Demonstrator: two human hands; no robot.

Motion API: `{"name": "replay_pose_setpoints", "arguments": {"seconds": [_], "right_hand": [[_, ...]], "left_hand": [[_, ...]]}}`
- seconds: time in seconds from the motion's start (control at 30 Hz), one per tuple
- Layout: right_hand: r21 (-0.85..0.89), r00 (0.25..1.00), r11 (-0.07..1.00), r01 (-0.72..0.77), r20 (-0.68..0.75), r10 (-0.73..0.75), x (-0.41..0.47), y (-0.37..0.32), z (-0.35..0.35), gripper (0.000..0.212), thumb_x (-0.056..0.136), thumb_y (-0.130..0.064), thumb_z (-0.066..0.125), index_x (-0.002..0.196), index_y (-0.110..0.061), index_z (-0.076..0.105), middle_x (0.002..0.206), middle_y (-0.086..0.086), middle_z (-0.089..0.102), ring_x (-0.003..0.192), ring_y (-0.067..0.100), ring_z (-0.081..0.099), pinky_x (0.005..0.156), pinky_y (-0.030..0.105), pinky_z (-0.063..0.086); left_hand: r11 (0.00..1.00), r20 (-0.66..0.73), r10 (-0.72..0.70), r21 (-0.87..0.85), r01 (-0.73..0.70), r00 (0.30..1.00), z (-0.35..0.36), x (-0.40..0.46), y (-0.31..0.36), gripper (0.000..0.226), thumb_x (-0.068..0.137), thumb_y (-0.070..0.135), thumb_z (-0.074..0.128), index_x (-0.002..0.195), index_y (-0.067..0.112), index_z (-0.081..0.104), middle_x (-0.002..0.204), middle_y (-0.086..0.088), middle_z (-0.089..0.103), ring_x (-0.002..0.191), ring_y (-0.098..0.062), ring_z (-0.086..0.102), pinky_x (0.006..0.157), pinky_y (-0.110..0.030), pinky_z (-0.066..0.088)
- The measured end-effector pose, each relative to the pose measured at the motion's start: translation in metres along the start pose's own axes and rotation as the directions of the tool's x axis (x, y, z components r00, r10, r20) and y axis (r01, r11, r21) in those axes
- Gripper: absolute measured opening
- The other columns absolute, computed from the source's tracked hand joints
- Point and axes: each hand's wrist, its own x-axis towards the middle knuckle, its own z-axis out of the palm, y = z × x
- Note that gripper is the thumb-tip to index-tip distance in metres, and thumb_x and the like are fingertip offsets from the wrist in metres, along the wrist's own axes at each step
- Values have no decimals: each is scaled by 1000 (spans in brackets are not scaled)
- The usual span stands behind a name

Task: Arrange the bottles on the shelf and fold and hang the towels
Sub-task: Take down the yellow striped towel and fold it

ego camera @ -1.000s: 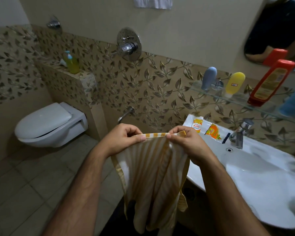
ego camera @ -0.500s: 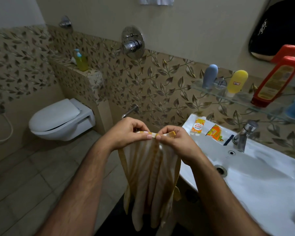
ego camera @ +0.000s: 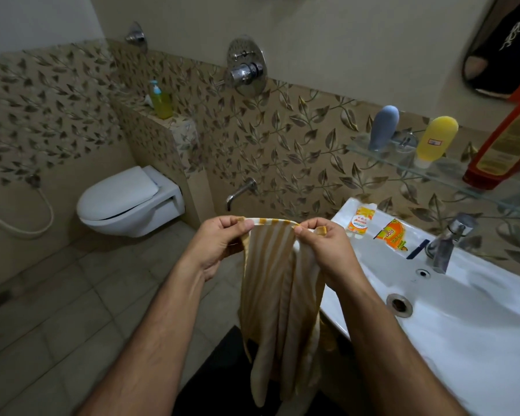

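Observation:
A yellow and white striped towel (ego camera: 278,295) hangs in loose folds in front of me. My left hand (ego camera: 219,244) pinches its top edge on the left and my right hand (ego camera: 321,247) pinches the same edge on the right, a short stretch of hem taut between them. On the glass shelf (ego camera: 433,172) at the right stand a grey-blue bottle (ego camera: 383,127), a yellow bottle (ego camera: 436,141) on its cap, and a red bottle (ego camera: 505,145). A green pump bottle (ego camera: 160,100) sits on the tiled ledge at the back left.
A white sink (ego camera: 463,310) with a chrome tap (ego camera: 446,241) lies at the right, with two orange sachets (ego camera: 376,228) on its back rim. A white toilet (ego camera: 126,202) hangs on the left wall. A shower mixer (ego camera: 246,69) and spout (ego camera: 240,192) are on the tiled wall.
My hands closed together on the towel's top edge, then drew apart again a little. The view has shifted to the left, so the toilet and shelf sit further right.

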Motion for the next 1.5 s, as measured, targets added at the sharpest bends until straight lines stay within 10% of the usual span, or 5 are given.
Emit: {"name": "replay_pose_setpoints", "arguments": {"seconds": [0.13,0.3,0.57,0.97,1.5], "right_hand": [[36,998,999,0,-56,2,-1,5,10,15,76,-30,75,89,-35,69,92,0,71,91,20,67,80,37,56],[409,987,903,-128,138,78,-6,-3,25,11,89,-1,65,92,-11,66,68,5,66,57,14,62,47,24,50],[665,955,701,-258,285,81,-7,-14,51,39,85,17,33,98,7,68,87,23,72,79,29,73,72,36,62],[-35,935,938,345,98,-340,-7,-18,87,7,83,-13,73,76,-16,74,91,3,64,88,16,62,75,29,52],[-167,955,955,244,-129,-267,-20,-23,145,26,83,-33,74,68,-13,66,58,0,57,57,11,49,54,35,42]], "left_hand": [[996,-88,63,65,-58,994,17,5,-5,12,88,16,67,85,4,69,70,-4,69,61,-9,65,63,-23,56],[981,-179,148,149,-122,973,30,7,-9,19,93,14,62,97,-5,67,68,-4,64,48,-2,57,46,-15,44],[978,-168,197,-28,-204,966,16,11,2,9,91,9,64,92,0,66,72,-5,69,62,-9,64,58,-20,54],[982,5,50,-183,-48,999,-35,12,22,11,89,13,65,92,2,68,74,-12,69,61,-16,67,55,-26,56],[958,125,263,83,-275,956,-76,14,19,21,94,6,57,86,15,74,75,3,74,69,-2,66,63,-15,50]]}}
